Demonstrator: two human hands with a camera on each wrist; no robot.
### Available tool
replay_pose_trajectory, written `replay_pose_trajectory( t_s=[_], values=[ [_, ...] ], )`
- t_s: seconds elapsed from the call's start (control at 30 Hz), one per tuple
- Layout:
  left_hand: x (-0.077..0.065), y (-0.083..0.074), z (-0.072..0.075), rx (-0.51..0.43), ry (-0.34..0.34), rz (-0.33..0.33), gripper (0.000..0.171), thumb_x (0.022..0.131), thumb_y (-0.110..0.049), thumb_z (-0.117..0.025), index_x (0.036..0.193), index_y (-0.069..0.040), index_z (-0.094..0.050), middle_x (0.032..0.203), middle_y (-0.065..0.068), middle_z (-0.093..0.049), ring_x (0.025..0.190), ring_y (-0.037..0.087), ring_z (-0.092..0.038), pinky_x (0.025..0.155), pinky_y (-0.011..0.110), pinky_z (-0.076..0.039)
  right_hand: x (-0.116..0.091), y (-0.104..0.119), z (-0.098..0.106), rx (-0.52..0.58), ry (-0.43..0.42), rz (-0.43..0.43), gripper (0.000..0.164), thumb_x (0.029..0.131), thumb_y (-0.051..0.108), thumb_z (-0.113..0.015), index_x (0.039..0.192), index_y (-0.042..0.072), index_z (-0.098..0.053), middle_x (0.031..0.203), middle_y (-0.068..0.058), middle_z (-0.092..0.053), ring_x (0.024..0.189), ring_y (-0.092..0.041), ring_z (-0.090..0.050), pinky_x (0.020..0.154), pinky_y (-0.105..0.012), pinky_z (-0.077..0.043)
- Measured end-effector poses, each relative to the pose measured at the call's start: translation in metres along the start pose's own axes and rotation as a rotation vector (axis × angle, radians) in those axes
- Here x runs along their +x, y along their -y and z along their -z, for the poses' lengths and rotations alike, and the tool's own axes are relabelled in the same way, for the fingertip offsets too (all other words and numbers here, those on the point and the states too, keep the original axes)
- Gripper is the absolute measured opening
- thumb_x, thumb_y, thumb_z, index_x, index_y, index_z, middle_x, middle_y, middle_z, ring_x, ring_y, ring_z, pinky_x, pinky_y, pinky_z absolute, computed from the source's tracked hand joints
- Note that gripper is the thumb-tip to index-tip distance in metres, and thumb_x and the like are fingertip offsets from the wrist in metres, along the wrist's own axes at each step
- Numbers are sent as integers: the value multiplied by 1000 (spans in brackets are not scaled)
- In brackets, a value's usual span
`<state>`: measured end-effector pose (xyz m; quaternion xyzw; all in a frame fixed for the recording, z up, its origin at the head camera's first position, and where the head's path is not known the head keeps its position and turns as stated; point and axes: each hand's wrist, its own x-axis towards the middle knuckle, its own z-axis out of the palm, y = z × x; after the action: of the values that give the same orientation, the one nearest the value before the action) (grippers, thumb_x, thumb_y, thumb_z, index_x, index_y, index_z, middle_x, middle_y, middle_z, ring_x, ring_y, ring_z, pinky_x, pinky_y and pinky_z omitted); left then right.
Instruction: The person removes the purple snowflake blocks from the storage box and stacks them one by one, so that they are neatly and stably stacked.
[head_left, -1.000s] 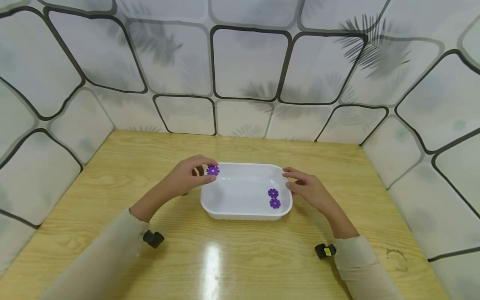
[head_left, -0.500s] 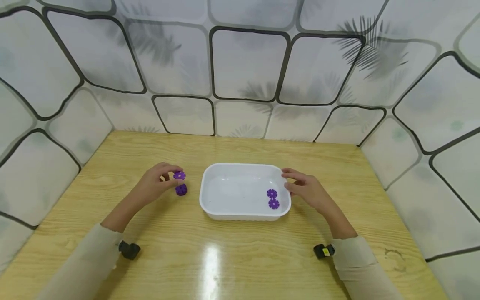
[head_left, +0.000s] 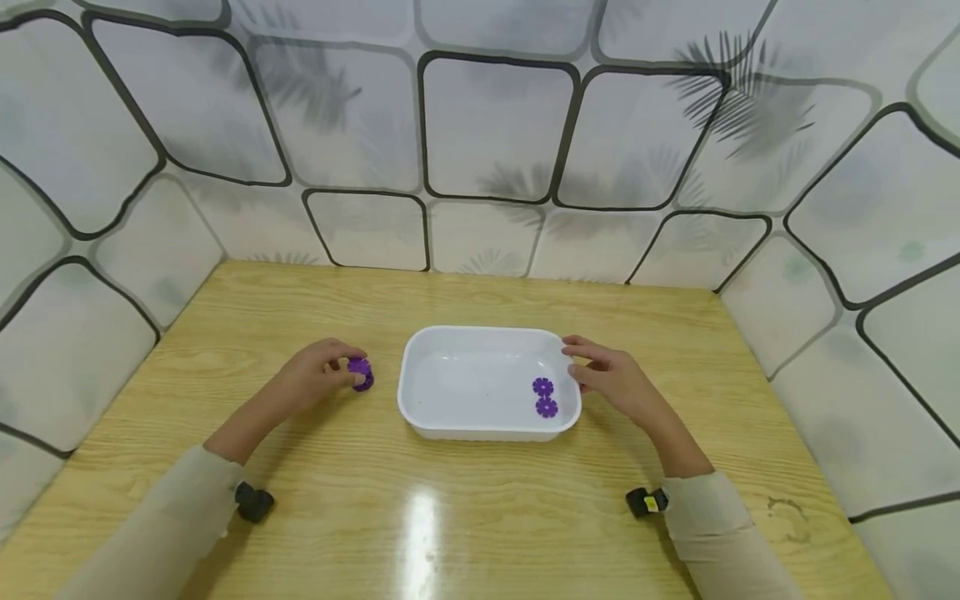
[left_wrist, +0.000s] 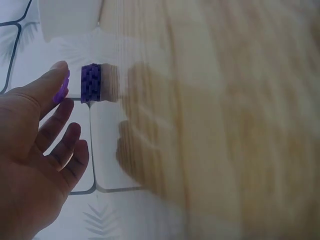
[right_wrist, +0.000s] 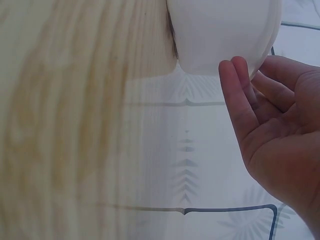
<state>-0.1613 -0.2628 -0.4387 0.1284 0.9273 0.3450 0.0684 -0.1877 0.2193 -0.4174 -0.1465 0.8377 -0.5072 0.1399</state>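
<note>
My left hand (head_left: 318, 375) pinches a purple flower-shaped plastic disc (left_wrist: 62, 90) between thumb and fingers. In the left wrist view, a short stack of similar purple discs (left_wrist: 91, 82) stands on the table with a small gap between it and the held disc. From the head view, the held disc overlaps that stack. A white rectangular tray (head_left: 487, 433) stands at the middle of the table. Two more purple discs (head_left: 544, 397) lie inside it near the right end, edge to edge. My right hand (head_left: 611, 375) holds the tray's right rim, with fingertips against the outer wall.
The wooden table (head_left: 480, 517) is glossy, with a bright reflection in front of the tray. A patterned wall (head_left: 495, 125) closes off its back and both sides. Each sleeve cuff carries a small black camera (head_left: 253, 502).
My left hand has moved left from over the tray's left end with the disc, then lowered toward the stack. My right hand stays at the rim.
</note>
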Motion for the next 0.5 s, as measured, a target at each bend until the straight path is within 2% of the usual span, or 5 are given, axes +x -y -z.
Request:
replay_pose_trajectory(
  t_s=[0.3, 0.5],
  values=[
    [1, 5, -1, 13, 19, -25, 42, 94, -25, -72, 130, -5, -66, 125, 18, -63, 103, 28, -58, 85, 43, -50, 2, -1, 1, 2, 4, 5, 45, 101, 26, -63, 141, 6, -58, 163, -9, -34, 112, -30, -63, 87, -39, -60],
    [2, 6, -2, 33, 37, -38, 41, 93, -24, -74, 129, -6, -68, 121, 17, -64, 97, 25, -57, 83, 39, -48, 1, -1, 0, 9, 2, 3, 44, 101, 25, -63, 141, 6, -59, 162, -8, -35, 110, -29, -63, 85, -37, -60]
  ],
)
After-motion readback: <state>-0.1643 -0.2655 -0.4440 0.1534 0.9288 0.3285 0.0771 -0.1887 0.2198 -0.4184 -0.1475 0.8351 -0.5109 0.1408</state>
